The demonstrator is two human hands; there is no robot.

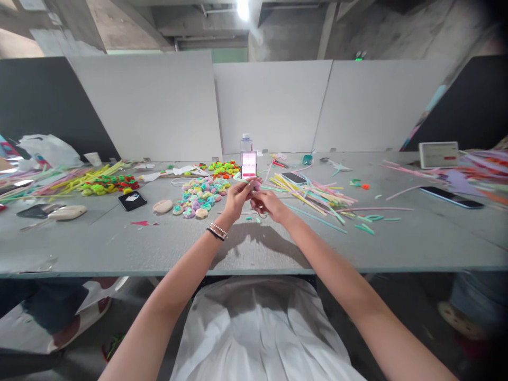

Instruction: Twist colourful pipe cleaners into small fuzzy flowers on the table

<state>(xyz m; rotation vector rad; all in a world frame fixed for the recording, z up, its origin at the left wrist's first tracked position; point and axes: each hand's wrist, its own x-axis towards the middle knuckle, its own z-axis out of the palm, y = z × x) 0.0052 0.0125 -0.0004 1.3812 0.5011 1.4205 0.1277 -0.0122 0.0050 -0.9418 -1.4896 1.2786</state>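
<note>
My left hand [237,198], with bracelets at the wrist, is closed in a pinch on a small lilac pipe cleaner coil [256,185]. My right hand [269,204] meets it from the right, its fingers closed at the same coil; the fingers partly hide it. Just left of my hands lies a heap of pastel coiled pipe cleaner pieces [204,194]. To the right, straight pastel pipe cleaners [313,197] are spread in a loose bundle. Small green offcuts [249,218] lie below my hands.
A phone with a lit screen [249,165] leans against a clear bottle [246,143] behind my hands. Another phone [293,178] lies by the bundle. Red-handled pliers or scissors [280,164] sit farther back. Yellow-green and red coils [109,184] are heaped left; a dark phone [451,198] lies right.
</note>
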